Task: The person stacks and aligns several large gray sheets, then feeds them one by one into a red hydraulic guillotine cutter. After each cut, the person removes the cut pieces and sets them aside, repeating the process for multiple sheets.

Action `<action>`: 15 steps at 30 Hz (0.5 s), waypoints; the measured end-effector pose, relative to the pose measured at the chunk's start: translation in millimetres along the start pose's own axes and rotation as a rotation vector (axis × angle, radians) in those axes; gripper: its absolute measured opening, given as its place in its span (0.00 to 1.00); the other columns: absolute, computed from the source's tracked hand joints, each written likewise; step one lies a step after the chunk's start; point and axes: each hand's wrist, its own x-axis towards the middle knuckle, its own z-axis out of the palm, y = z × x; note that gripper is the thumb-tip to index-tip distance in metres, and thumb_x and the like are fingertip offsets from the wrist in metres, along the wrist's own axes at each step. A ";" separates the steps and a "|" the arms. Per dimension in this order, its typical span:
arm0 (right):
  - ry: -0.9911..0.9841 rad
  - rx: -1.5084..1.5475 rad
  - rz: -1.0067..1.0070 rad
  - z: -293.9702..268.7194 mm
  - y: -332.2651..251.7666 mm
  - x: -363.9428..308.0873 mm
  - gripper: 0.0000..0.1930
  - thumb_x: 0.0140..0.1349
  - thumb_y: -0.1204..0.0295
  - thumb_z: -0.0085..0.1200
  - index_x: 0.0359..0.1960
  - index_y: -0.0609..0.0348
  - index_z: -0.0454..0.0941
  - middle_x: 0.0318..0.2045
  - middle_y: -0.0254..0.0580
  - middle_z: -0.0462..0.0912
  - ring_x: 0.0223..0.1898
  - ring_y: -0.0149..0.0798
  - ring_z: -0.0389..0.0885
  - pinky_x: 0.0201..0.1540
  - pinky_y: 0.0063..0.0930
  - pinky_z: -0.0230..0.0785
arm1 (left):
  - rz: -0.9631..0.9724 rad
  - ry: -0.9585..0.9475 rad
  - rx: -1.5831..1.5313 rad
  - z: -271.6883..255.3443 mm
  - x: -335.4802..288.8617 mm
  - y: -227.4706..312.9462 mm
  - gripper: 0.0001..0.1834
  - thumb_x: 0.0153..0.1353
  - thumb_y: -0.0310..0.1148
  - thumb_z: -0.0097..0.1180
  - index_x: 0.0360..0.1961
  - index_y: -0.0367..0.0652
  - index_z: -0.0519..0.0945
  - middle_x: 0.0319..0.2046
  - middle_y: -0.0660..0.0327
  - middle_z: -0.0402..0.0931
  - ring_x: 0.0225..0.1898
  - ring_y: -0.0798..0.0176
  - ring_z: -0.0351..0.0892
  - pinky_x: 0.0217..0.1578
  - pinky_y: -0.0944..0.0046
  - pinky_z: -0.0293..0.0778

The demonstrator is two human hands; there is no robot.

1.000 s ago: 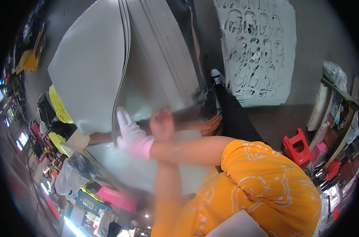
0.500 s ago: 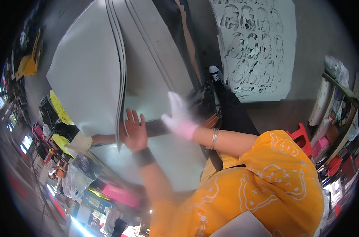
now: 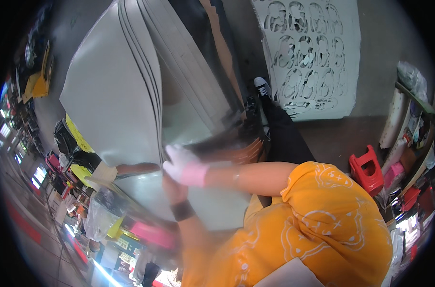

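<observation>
Several grey flexible sheets [image 3: 114, 91] bend over in a layered fold, their lower edges meeting at my hands. My right hand [image 3: 183, 165], in a white glove with a pink cuff, is closed at the lower edge of these sheets. Just below it is my bare left hand [image 3: 175, 188], a dark band on its wrist; its fingers are hidden by the glove and the sheet edge. Beneath both hands lies a smooth pale grey sheet surface [image 3: 220, 203]. More stacked grey sheets [image 3: 191, 67] curve away to the right of the fold.
A pale sheet with rows of cut-out shapes [image 3: 318, 62] lies on the floor at the far right. A red plastic stool [image 3: 367, 170] stands at right, near a cluttered shelf [image 3: 413, 115]. Brown layered material [image 3: 248, 152] sits right of my hands. Plastic bags [image 3: 100, 215] are at left.
My right hand has swung left and down from the stacked sheets to the folded edge. My left hand, open beside that edge before, is now lower and partly covered. The fold's lower edge has shifted right.
</observation>
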 end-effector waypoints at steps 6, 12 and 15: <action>-0.207 0.016 0.058 15.2 -33.3 -8.5 0.34 0.61 0.65 0.49 0.66 0.65 0.51 0.54 0.68 0.65 0.45 0.64 0.76 0.49 0.50 0.69 | -0.355 -0.075 -0.761 33.6 35.4 -68.7 0.31 0.69 0.43 0.46 0.65 0.33 0.57 0.62 0.48 0.62 0.61 0.50 0.65 0.62 0.49 0.64; -0.140 0.004 0.062 2.3 -11.3 -17.1 0.38 0.61 0.67 0.49 0.68 0.70 0.45 0.54 0.69 0.63 0.48 0.62 0.75 0.51 0.46 0.68 | -0.359 0.529 -0.502 84.0 73.4 -63.8 0.30 0.61 0.46 0.59 0.52 0.30 0.68 0.45 0.50 0.71 0.49 0.47 0.71 0.57 0.47 0.68; -0.134 0.033 0.048 9.2 -2.4 -18.5 0.39 0.60 0.68 0.49 0.68 0.72 0.45 0.58 0.71 0.61 0.50 0.60 0.74 0.54 0.43 0.67 | -0.338 0.518 -0.585 88.6 65.7 -59.6 0.33 0.60 0.42 0.59 0.59 0.32 0.62 0.55 0.50 0.65 0.60 0.49 0.65 0.61 0.47 0.64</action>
